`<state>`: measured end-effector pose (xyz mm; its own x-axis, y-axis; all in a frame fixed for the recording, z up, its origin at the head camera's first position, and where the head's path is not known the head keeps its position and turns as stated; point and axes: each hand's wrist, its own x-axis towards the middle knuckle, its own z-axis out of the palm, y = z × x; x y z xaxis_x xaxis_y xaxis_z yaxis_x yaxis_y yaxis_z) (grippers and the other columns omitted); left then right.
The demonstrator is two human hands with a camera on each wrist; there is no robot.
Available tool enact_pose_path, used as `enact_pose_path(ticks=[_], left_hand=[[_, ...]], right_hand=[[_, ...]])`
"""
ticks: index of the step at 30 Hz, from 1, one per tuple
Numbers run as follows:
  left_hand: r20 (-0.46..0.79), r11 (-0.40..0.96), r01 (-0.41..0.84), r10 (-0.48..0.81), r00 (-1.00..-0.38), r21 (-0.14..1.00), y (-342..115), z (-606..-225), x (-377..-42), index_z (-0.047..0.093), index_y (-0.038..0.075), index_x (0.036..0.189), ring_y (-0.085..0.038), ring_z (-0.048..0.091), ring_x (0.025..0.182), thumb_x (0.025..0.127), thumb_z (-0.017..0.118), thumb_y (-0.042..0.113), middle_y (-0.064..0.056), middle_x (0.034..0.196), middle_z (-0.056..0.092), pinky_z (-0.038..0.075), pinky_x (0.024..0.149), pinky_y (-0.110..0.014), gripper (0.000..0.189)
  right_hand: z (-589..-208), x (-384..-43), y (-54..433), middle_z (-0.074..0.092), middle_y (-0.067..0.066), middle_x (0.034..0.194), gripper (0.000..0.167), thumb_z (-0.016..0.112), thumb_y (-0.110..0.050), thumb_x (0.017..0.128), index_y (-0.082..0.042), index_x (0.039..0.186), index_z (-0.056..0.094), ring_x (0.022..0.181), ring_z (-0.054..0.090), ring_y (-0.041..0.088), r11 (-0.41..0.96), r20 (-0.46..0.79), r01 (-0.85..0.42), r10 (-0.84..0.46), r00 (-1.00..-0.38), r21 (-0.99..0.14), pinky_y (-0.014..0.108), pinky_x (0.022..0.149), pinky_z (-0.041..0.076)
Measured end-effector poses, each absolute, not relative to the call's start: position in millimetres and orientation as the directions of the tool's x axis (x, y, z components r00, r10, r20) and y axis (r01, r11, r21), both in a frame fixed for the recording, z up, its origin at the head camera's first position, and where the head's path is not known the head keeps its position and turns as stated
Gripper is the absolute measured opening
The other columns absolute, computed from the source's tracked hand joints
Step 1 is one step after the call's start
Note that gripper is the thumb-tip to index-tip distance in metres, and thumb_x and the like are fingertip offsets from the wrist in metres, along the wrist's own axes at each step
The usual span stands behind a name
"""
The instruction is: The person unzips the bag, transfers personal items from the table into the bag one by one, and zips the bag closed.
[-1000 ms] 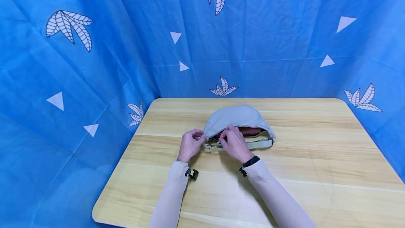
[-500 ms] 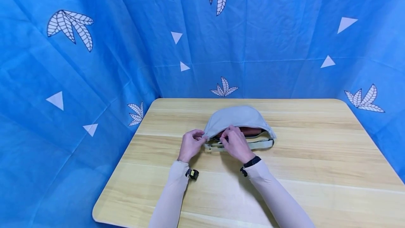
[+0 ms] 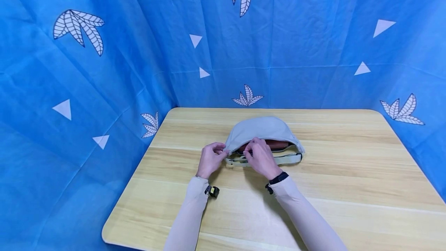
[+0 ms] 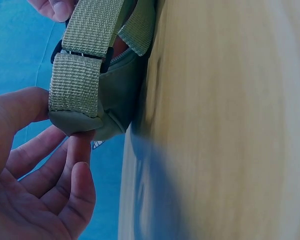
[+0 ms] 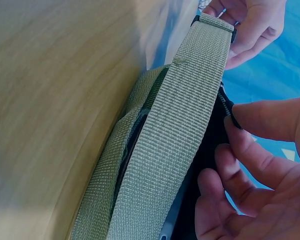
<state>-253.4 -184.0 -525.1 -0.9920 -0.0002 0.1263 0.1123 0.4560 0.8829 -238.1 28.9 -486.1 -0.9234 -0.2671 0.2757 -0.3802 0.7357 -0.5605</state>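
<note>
A pale grey waist bag (image 3: 259, 128) lies on the table with its zip opening facing the person. Something reddish-brown (image 3: 277, 145) shows inside the gap. The left hand (image 3: 210, 159) pinches the bag's left end between thumb and fingers, where the webbing strap (image 4: 75, 85) joins it; its other fingers are loosely bent. In the right wrist view, the right hand (image 5: 262, 175) pinches a small black zip pull (image 5: 234, 118) between thumb and forefinger. That hand is left of the middle of the opening and covers part of it.
The wooden table (image 3: 348, 173) carries the bag near its back edge. A blue curtain (image 3: 299, 42) with leaf and triangle prints hangs behind and along the sides. A black strap slider (image 4: 106, 60) sits on the webbing. Each wrist wears a small black device (image 3: 213, 191).
</note>
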Motion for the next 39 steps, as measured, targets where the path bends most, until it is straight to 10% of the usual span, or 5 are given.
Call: enact_pose_path(ticks=[39], left_hand=[[0.146,0.541,0.169,0.086,-0.986,0.824,-181.1,-522.2,-251.8,0.072,0.001,0.118,-0.017,0.071,0.079,0.085,0.083,0.009,-0.014,0.097,0.077,0.059,0.072,-0.027,0.036]], right_hand=[[-487.7,-237.6,27.5,0.069,0.011,0.100,0.004,0.076,-0.009,0.088,-0.007,0.085,0.076,0.101,0.062,0.036,0.741,0.276,-0.381,-0.269,-0.923,-0.553,0.050,0.089,0.050]])
